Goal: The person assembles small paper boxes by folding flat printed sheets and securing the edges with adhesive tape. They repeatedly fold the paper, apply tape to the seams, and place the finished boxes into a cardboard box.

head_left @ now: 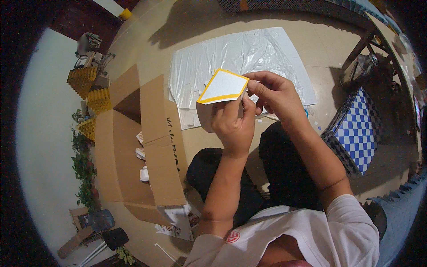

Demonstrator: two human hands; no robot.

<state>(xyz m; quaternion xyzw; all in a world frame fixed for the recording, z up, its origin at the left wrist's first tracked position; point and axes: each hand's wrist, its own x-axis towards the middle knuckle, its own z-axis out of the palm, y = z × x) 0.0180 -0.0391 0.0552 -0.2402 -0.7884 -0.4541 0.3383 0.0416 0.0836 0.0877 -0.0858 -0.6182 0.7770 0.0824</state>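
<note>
In front of me I hold up a small white paper box with yellow borders (223, 86), its pale face turned upward and a shaded greyish side showing below. My left hand (233, 122) grips it from beneath, fingers curled behind the near edge and thumb raised. At the right corner, my right hand (272, 92) pinches the edge between thumb and fingers. The hands almost meet there, and some fingertips are hidden. Beyond them a clear plastic sheet (213, 53) lies over white boards (289, 44) on the floor.
To my left stands an open cardboard carton (162, 155) with several small white pieces (143, 173) inside. A blue-and-white checkered box (358, 133) sits at the right, near a table (393, 49). Leafy plants (84, 173) line the left wall. My dark-clothed knees (284, 155) are below the hands.
</note>
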